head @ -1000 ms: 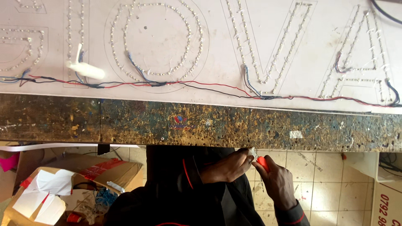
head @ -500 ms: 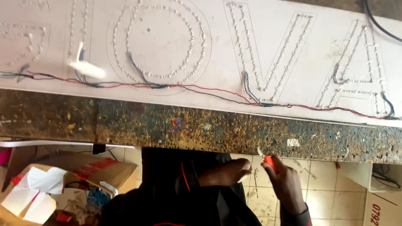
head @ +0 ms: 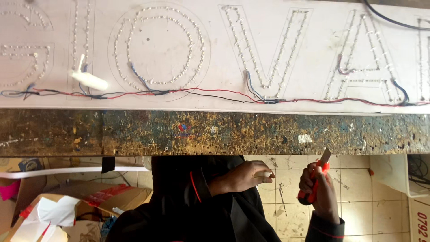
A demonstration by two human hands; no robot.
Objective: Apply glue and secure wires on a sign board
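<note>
We look down from above at our own two hands, held below the edge of a paint-spattered workbench (head: 215,132) and above a tiled floor (head: 354,201). Our right hand (head: 318,190) is clenched around a red utility knife (head: 315,183), its short blade tilted up and away from the body, as one holds a cutter ready for fine trimming. Our left hand (head: 244,177) pinches a small pale piece (head: 267,174) at its fingertips, near the blade but not touching it; we cannot tell what the piece is. Both hands sit close to the dark jacket (head: 197,210), likely for steadiness. On the bench lies a long white sign panel (head: 215,58) face down, large letters outlined in rows of small lights, with red, black and blue wires (head: 197,92) running along its lower edge to link them. Cardboard boxes (head: 67,210) clutter the floor at left.
</note>
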